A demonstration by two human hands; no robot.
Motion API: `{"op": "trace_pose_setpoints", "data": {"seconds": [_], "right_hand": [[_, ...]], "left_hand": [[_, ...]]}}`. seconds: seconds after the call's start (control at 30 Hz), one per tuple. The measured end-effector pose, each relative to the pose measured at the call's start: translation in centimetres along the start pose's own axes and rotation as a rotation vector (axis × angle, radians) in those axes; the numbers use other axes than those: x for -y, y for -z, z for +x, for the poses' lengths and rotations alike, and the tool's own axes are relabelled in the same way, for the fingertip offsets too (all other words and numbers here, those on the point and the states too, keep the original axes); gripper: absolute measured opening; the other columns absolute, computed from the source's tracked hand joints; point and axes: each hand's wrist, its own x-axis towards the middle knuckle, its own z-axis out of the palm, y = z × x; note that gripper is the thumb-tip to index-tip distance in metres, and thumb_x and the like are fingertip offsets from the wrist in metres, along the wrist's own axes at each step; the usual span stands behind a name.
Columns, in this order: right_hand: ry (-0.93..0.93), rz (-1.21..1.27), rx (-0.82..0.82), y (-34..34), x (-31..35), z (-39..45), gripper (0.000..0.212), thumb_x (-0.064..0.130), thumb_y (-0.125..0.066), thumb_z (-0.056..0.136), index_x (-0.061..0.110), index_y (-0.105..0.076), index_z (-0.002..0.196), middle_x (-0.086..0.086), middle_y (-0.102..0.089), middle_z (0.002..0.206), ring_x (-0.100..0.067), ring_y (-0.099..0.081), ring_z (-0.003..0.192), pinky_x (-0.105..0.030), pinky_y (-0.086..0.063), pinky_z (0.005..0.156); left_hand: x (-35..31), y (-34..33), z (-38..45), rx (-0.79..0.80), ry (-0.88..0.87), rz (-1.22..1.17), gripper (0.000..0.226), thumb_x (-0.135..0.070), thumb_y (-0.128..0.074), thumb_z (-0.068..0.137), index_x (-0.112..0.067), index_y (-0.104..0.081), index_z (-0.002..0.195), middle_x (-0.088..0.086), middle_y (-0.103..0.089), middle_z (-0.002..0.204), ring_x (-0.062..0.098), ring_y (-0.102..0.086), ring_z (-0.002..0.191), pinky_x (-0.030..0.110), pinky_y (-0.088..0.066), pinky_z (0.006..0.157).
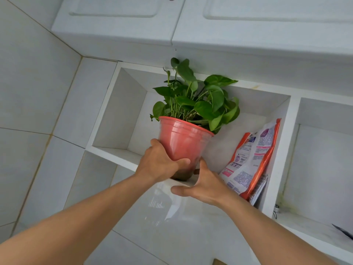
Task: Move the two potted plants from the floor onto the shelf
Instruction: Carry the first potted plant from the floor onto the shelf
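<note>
Facing a white shelf unit (114,153) built into a tiled wall (36,96), with closed white cabinet doors (118,8) running above it. Looking into the open middle compartment, bounded on the right by a white upright divider (275,159), with another open compartment sitting beyond that.

Resting at the front edge of the compartment's floor: a potted plant (183,142), red plastic pot tilting slightly to the right, green heart-shaped leaves (198,98) spreading up and reaching past the compartment's top edge. Sitting with its dark base right at the lip of the shelf, not deep inside.

Leaning against the right divider, just beside the pot but apart from it: an orange, white and purple printed bag (252,161), upright and creased.

Gripping the lower left side of the pot: left hand (160,163), fingers wrapping around the back, thumb curling across the front near the base. Reaching in from the right: right hand (202,186), fingers going behind the pot's base and hidden there, thumb stretching out along the shelf's front edge below the pot; not clear whether those fingers are clasping the pot or only touching it.
</note>
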Motion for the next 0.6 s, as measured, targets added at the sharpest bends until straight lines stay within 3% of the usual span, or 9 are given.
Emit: {"op": "trace_pose_setpoints", "data": {"seconds": [0.1, 0.2, 0.6], "right_hand": [[-0.066, -0.103, 0.026, -0.1, 0.1, 0.1, 0.128, 0.084, -0.073, 0.037, 0.049, -0.008, 0.142, 0.010, -0.046, 0.143, -0.019, -0.048, 0.129, -0.027, -0.045, 0.085], [-0.122, -0.184, 0.034, 0.0, -0.1, 0.0, 0.146, 0.087, -0.068, 0.036, 0.033, 0.000, 0.153, 0.003, -0.034, 0.156, -0.022, -0.039, 0.138, -0.038, -0.045, 0.101], [-0.020, -0.205, 0.018, 0.0, 0.0, -0.6, 0.133, 0.083, -0.066, 0.042, 0.031, -0.018, 0.153, 0.003, -0.040, 0.152, -0.020, -0.043, 0.136, -0.037, -0.044, 0.101]], "left_hand": [[0.6, 0.2, 0.8, -0.021, 0.031, 0.036, 0.088, -0.058, -0.082, 0.061, -0.013, -0.036, 0.122, -0.001, -0.054, 0.108, 0.022, -0.059, 0.096, 0.027, -0.047, 0.071], [1.4, 0.2, 1.4, -0.066, 0.043, 0.075, 0.089, -0.058, -0.081, 0.063, -0.012, -0.036, 0.125, 0.005, -0.058, 0.118, 0.028, -0.061, 0.105, 0.034, -0.051, 0.078], [5.0, 1.8, 5.4, -0.098, 0.147, 0.143, 0.093, -0.054, -0.082, 0.065, -0.006, -0.032, 0.128, 0.014, -0.055, 0.126, 0.035, -0.057, 0.115, 0.043, -0.050, 0.091]]}}
